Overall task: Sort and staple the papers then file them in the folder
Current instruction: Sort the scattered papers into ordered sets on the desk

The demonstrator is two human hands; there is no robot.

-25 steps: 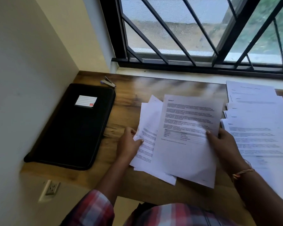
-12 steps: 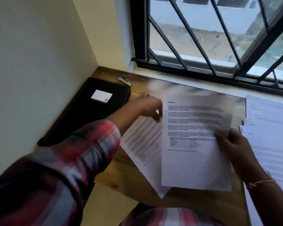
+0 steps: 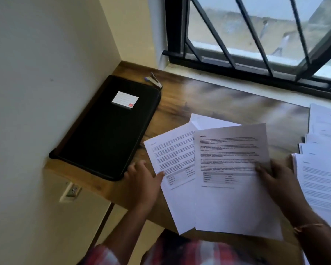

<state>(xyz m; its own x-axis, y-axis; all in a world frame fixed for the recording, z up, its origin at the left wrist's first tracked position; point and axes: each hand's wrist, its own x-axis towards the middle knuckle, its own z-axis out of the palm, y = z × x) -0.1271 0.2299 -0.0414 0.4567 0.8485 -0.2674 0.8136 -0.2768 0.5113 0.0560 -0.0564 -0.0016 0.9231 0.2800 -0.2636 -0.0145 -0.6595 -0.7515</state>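
Status: held sheets (image 3: 231, 203) are just right of the folder (image 3: 107, 129). Three pages, skewed, edges not squared, near ends about at the desk (image 3: 208, 100) front edge. Right hand (image 3: 279, 180) pinches the top page: thumb on top, fingers hidden underneath. Left hand (image 3: 143, 181) is loose, fingers apart, only the thumb tip on the left page's edge, so no real hold. Stapler (image 3: 156, 82) lies just past the folder's far right corner. Fanned stack (image 3: 325, 169) is well right of the folder.

Risks:
- Lower pages barely held, so they could slide off the front edge.
- Stapling before squaring would give a crooked set.
- Folder looks closed, and opening it takes a hand off the paper.
- Setting the sheets down near the fanned stack could mix the sets.
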